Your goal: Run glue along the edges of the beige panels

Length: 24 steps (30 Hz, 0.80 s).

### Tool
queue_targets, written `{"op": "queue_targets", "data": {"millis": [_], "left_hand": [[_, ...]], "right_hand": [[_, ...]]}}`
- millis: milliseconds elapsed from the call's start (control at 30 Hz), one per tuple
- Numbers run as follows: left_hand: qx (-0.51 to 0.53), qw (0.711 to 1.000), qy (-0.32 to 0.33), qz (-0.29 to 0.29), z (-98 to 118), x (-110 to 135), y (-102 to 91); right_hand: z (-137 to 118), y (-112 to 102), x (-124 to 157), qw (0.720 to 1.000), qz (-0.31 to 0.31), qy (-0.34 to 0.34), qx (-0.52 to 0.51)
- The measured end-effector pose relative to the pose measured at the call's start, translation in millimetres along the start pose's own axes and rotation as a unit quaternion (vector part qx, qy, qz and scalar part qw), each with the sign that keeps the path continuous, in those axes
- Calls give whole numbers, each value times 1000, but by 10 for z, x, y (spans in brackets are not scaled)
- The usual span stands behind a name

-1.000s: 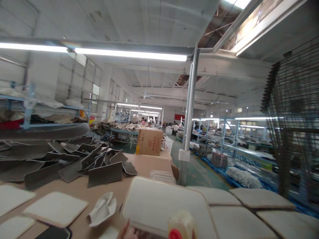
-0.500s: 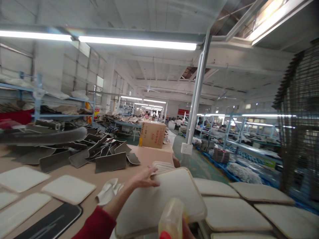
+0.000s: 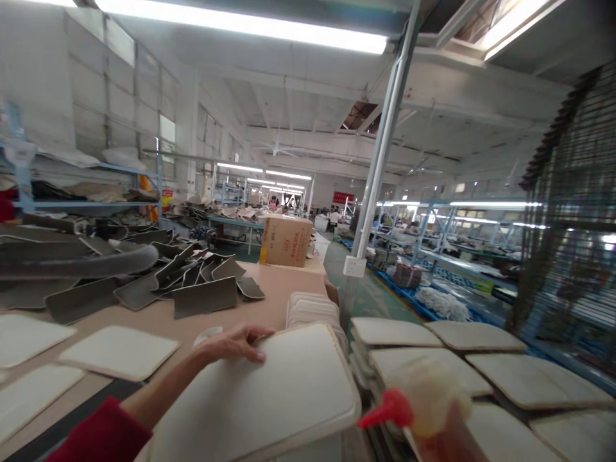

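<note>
My left hand (image 3: 240,343) grips the upper edge of a white rounded-corner panel (image 3: 283,385), thumb on its face and fingers over the far side. The panel is tilted towards me above the table, a yellowish line along its rim. At the lower right, my right hand (image 3: 455,436) is wrapped round a translucent squeeze bottle (image 3: 428,391) with a red nozzle, which points left towards the panel's right corner without touching it. The bottle is blurred, and part of this hand is cut off by the frame. A small white crumpled piece (image 3: 208,333) lies behind my left wrist.
Stacks of similar white panels (image 3: 539,378) stand at right. More panels (image 3: 120,351) lie on the brown table (image 3: 279,285) at left, before a heap of grey bent pieces (image 3: 205,298). A cardboard box (image 3: 286,240) sits at the table's far end; a post (image 3: 380,154) rises beside it.
My right hand has carried the bottle right, away from the panel's face, and its nozzle now points left. My left hand and the panel sit further left in view; the camera has tilted down.
</note>
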State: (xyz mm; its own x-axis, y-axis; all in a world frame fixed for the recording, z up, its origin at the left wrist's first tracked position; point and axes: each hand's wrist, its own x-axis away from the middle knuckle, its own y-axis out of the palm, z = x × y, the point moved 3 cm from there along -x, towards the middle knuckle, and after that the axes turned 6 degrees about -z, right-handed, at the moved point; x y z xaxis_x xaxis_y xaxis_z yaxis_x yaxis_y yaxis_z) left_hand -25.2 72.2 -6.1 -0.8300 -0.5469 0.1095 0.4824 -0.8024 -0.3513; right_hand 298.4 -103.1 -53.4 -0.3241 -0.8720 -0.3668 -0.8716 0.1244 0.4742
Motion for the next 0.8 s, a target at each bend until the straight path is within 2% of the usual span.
{"op": "queue_targets", "data": {"millis": [100,167,300,500,667,800], "left_hand": [[13,998,-3,-56,67,177,28],[10,997,-3,-80,117,259,24],[-21,995,7,-101,174,376,-23],[-20,993,-2,-114,143,464,-79],[-12,994,-10,-111,162,499,-86],[8,993,-12,-120,191,523,-76]], "right_hand": [[-130,-74,-239,996,83,-11,-27],[-172,-15,-348,993,108,-18,-53],[-170,149,-421,995,77,-15,-57],[-175,197,-320,998,56,-17,-25],[-222,268,-225,997,69,-32,-21],[-176,201,-202,995,95,-41,-14]]}}
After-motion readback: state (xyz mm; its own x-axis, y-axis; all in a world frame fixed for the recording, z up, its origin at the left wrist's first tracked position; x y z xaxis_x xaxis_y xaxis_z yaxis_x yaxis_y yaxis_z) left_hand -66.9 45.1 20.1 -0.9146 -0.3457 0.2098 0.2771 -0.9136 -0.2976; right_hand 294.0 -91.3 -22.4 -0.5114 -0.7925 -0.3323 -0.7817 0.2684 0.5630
